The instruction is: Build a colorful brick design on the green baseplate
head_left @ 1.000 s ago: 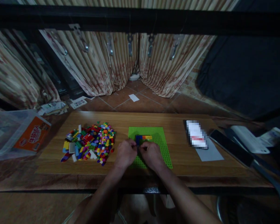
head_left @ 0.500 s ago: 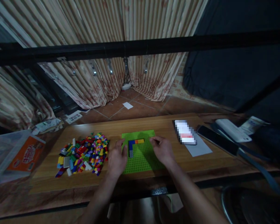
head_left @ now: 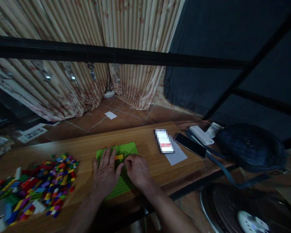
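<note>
Running lengthwise left-to-right, the yellow strip [head_left: 119,157] points toward the right hand [head_left: 137,169].

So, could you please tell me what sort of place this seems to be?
Probably a room in a home: striped curtains hang down to a tiled floor, and loose toy bricks lie in a heap.

A bright green, flat, studded plastic baseplate [head_left: 128,148] is laid at a slant on the brown wooden desk [head_left: 145,142]. Toward its far side, a small yellow plastic brick [head_left: 120,157] is set, with an orange sliver of brick [head_left: 116,158] seen at its left end; much of the baseplate is hidden.
</note>
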### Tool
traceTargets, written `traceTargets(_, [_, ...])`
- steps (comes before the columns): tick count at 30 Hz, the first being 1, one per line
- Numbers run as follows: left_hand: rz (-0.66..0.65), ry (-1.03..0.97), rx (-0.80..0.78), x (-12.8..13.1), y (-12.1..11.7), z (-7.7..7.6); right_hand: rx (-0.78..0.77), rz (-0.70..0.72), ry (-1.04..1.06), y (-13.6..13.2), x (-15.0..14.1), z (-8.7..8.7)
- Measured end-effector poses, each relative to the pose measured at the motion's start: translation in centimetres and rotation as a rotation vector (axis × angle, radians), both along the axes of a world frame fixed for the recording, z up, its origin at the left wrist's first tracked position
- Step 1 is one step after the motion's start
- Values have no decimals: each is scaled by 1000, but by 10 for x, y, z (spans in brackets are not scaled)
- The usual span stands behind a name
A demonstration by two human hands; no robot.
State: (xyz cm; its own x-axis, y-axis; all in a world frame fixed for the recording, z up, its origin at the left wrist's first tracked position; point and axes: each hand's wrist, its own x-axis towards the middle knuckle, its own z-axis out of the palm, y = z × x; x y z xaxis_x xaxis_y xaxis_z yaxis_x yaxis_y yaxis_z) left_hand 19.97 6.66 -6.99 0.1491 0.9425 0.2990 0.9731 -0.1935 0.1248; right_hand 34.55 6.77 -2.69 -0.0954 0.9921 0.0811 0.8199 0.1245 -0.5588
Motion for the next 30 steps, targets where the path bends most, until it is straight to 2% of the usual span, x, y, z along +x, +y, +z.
traceTargets(4, [15,49,-52,4,1,-2,-16,-6,0,3,5,-1])
traceTargets(14, [4,129,-44,5,2,-2,0,3,-32,5,13,-6])
traceTargets(20, [54,125,-75,6,3,-2,0,-27,2,3,22,-2])
traceTargets(30, [108,99,-215,12,3,11,-8,-57,19,-6,47,3])
